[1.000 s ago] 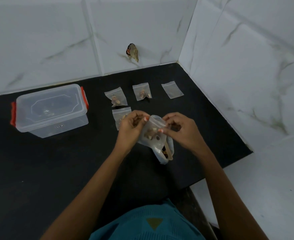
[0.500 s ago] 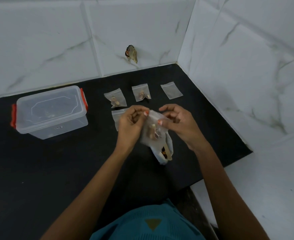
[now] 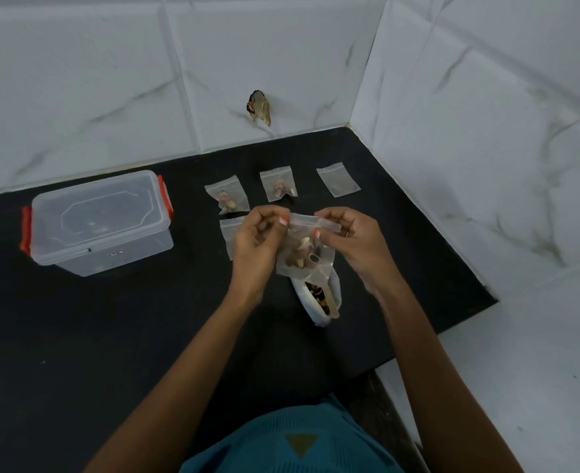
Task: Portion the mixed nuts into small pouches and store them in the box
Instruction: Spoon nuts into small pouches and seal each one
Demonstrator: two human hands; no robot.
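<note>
Together, left hand [image 3: 259, 240] and right hand [image 3: 351, 238] pinch the pouch [image 3: 304, 254] top.

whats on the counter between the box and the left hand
Head view: bare black counter, then a small pouch lying flat, partly hidden by the left hand pinching the nut pouch.

A broad stretch of bare black counter [image 3: 94, 336] lies open to us in front of the lidded box [image 3: 100, 223], and a clear lane runs between the box and the small pouches [image 3: 278, 186] at the back. On the right the tiled wall [image 3: 469, 199] crowds close, and the nut bag [image 3: 319, 302] blocks the near middle.
</note>
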